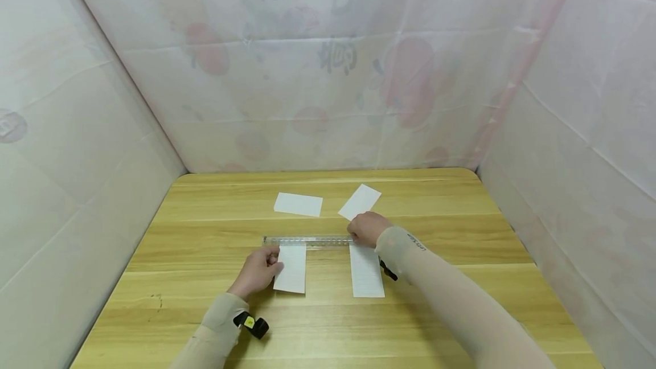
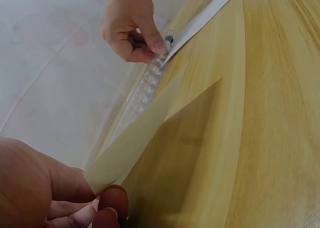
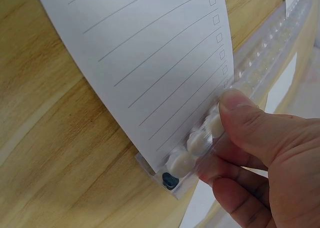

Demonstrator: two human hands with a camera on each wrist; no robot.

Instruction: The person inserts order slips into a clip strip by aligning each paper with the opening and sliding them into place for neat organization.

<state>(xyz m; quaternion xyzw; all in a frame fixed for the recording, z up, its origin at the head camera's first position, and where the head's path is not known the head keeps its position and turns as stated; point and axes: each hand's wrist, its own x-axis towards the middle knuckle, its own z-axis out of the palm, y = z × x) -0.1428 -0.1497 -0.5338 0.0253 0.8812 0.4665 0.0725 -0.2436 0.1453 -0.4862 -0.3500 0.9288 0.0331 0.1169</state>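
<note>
Head view: I have the clear plastic strip [image 1: 328, 242] lying crosswise on the wood-grained surface [image 1: 205, 232]. The left slip [image 1: 292, 269] and right slip [image 1: 366, 272], both white rectangles, extend from its near side, well apart. Two loose slips [image 1: 299, 204] [image 1: 360, 202] lie beyond it, one set at a diagonal. My left grip [image 1: 260, 269] is at the outer edge of the left slip; my right grip [image 1: 368, 228] is at the strip's right end.

Left wrist view: the left grip pinches thin, flexible paper between thumb and fingers. The slip slants above the surface and casts a shadow; I judge this hold serves to guide its edge against the strip.

Right wrist view: the right grip clasps the strip between thumb and fingers, presumably to steady it. Rounded white beads [image 3: 181, 163] line the transparent channel, with a dark piece [image 3: 170, 181] at the end. The right slip, printed with ruled lines and small checkboxes, meets the channel along its short edge.
</note>
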